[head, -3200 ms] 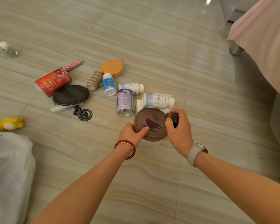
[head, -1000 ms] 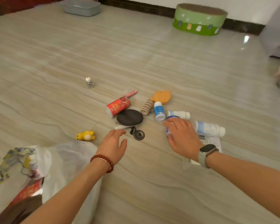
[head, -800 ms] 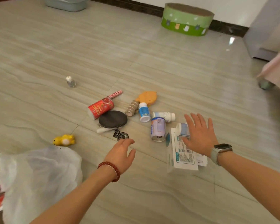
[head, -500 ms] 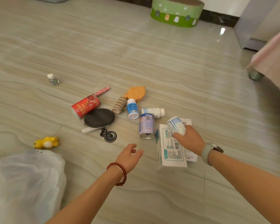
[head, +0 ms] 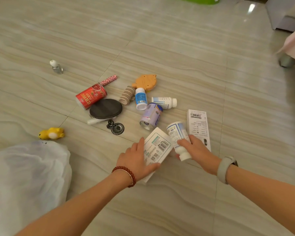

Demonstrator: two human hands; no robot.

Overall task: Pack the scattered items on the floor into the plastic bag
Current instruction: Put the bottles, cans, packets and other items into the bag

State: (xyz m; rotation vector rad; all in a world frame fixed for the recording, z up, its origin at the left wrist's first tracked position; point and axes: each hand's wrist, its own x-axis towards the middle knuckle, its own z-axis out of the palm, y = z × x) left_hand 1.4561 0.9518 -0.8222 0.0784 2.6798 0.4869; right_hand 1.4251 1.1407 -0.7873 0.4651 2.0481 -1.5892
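The person is crouching over the floor, and both hands are taking things at once. The left hand is closing on a white carton — fingers along its far edge, thumb curling under the near one. The right hand is wrapping its fingers round a white bottle with a blue label, lying tilted with its cap toward the person. A second white box is lying flat just beside that hand.

The carton is looking light and stiff, so a pinch across its narrow sides should be serving well; squeezing the broad faces might be denting it. The bottle is smooth plastic, probably a little slippery, best held round the middle.

The plastic bag is slumping at the left, soft and shapeless — its mouth isn't visible. A red can, a dark pouch, a yellow toy and more bottles are waiting further off.
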